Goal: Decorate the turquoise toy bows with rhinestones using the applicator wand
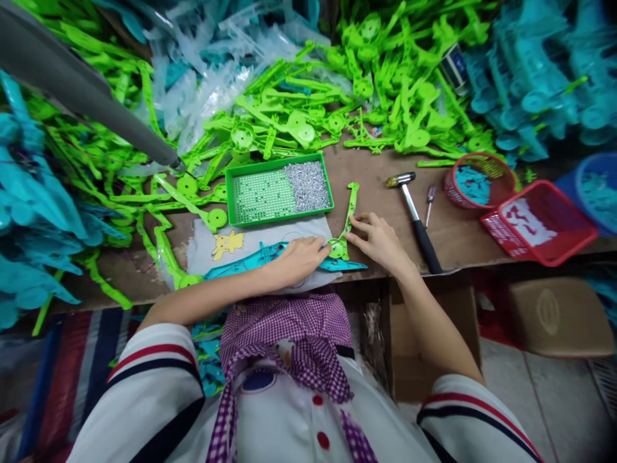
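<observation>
A long blue plastic part (255, 258) lies along the table edge on a grey cloth (205, 239) printed with a yellow cartoon figure. My left hand (304, 257) is closed over this part, fingertips by the round end of a bright green plastic part (339, 249). That green part has a narrow arm pointing away from me. At the arm's lower stretch, my right hand (373, 239) pinches it between thumb and fingers. The left fingers' undersides and what they press on are partly hidden.
A green tray (231, 199) of small metal pieces stands behind the cloth. To the right lie a hammer (418, 222), a screwdriver (429, 204), a round red basket (450, 190) and a red basket (573, 241). Green parts (299, 128) pile up behind; a grey tool (96, 83) hangs upper left.
</observation>
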